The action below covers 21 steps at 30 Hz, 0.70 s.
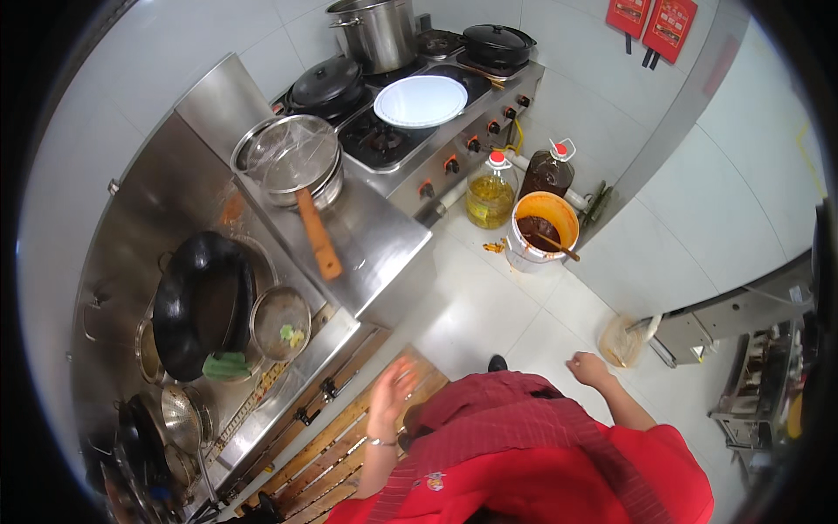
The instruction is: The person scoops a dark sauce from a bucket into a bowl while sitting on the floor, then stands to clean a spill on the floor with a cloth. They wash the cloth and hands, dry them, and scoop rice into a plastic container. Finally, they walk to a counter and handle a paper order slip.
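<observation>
My left hand (395, 388), with a bracelet at the wrist, is raised over a slatted wooden platform (321, 452). It is blurred, its fingers are spread, and I see nothing in it. On the other side of my red apron (497, 419), my right hand (589, 370) hangs above the tiled floor with fingers curled and nothing visible in it. The nearest item to it is a translucent tub (620, 342) on the floor. Left of my left hand, a strainer bowl (280, 321) with green and yellow scraps sits beside a black wok (171, 314) and a folded green cloth (226, 367).
A wooden-handled mesh strainer (294, 160) rests on a steel counter (373, 242). Behind it, a gas range (452, 141) carries a white oval plate (421, 101), black lidded pots and a stockpot (376, 39). An oil jug (490, 196) and a sauce bucket (545, 245) stand on the floor.
</observation>
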Available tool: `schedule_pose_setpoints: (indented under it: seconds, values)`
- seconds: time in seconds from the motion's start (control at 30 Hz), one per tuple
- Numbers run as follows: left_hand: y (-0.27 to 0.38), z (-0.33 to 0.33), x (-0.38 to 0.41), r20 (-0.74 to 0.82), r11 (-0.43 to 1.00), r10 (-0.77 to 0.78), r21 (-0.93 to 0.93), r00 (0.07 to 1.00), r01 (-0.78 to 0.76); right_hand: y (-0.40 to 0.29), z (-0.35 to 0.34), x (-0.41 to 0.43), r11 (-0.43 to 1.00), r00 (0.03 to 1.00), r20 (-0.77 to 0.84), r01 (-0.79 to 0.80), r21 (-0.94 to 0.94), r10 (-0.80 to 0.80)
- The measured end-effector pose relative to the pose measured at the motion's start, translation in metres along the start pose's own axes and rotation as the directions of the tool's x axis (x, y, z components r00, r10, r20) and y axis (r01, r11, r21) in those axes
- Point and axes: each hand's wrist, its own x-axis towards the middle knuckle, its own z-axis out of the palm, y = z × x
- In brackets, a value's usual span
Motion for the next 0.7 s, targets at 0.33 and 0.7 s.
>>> schedule_pose_setpoints:
  seconds: [0.33, 0.7]
  values:
    - [0.126, 0.264, 0.32, 0.099, 0.999, 0.018, -0.051, 0.995, -0.012, 0.065, -0.086, 0.146, 0.984, 0.998, -0.054, 0.02, 0.179, -0.011]
    - [0.167, 0.373, 0.621, -0.202, 0.93, 0.041, -0.35, 0.978, -0.112, 0.143, -0.08, 0.171, 0.912, 0.942, 0.147, -0.329, 0.244, 0.3]
